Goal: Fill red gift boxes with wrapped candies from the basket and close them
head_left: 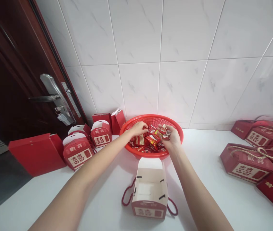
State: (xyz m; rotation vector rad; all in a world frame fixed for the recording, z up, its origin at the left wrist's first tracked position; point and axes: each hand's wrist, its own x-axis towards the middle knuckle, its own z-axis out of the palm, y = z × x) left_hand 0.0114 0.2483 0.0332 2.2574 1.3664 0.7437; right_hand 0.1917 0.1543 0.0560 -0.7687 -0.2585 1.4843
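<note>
A red plastic basket point(148, 155) full of wrapped red and gold candies point(152, 138) stands against the wall. My left hand point(140, 128) is over the basket's left part, its fingers pinched together at the candies; what they hold, if anything, is too small to name. Over the right part, my right hand point(172, 136) is turned palm up, with a few wrapped candies point(166, 132) held in its curled fingers. In front of the basket stands an open, empty red and white gift box point(149, 210), its flap up and a dark red cord handle on each side.
Red gift boxes point(78, 154) and a large red bag point(36, 154) stand at the left of the white table point(107, 208). Closed boxes tied with twine point(247, 163) are at the right. Behind are a tiled wall point(138, 86) and a dark door point(13, 57).
</note>
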